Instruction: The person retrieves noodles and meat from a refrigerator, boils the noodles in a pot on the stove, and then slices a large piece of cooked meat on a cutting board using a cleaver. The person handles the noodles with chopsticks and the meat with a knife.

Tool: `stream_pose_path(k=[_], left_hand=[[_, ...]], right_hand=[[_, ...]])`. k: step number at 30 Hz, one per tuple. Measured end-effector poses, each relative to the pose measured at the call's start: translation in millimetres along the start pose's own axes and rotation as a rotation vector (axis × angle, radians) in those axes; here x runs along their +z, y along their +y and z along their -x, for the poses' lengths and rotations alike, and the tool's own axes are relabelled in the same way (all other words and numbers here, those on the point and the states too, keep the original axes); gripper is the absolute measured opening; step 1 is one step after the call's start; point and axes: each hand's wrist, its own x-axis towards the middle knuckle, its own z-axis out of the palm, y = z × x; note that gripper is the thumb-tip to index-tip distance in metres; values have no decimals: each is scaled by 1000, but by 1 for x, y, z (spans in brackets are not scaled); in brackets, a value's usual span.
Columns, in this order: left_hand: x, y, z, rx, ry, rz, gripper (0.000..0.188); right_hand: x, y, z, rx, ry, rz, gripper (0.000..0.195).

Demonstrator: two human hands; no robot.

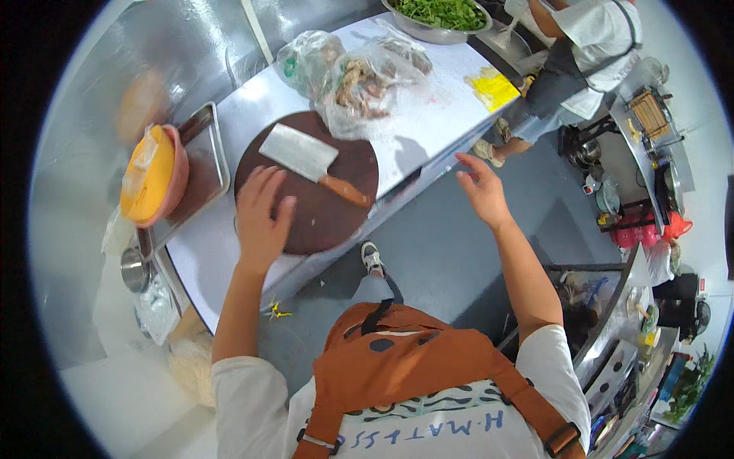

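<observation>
My left hand (261, 209) hovers over the left part of a round, dark brown chopping board (304, 229), fingers apart and holding nothing. On that board lies a cleaver, its broad steel blade (299, 150) to the upper left and its wooden handle (345, 190) pointing toward the board's right edge. My right hand (483, 188) is in the air off the table's front side, empty, thumb and fingers spread. Clear plastic bags (321, 66) sit behind the board; the nearest bag (358, 92) holds pale brown pieces that look like meat and overlaps the board's rim.
A steel bowl of leafy greens (441, 14) stands at the table's far end, near a yellow cloth or bag (494, 89). At left, a pink basin (179, 178) with something yellow rests on a metal tray (212, 183). Another person (573, 69) stands upper right. Shelving (619, 310) lines the right.
</observation>
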Motion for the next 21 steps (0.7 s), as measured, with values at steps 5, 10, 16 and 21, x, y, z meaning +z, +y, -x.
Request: stream_pose_path(k=[5, 10, 16, 21], left_hand=[[98, -1, -136, 124, -211, 266, 26], [189, -38, -229, 48, -671, -44, 17], [181, -53, -269, -377, -799, -353, 42], [186, -25, -271, -350, -789, -279, 50]], right_hand=[[61, -13, -147, -329, -127, 101, 29], [110, -11, -281, -183, -375, 431, 35], [79, 12, -354, -263, -302, 504, 34], [129, 24, -347, -410, -595, 700, 25]])
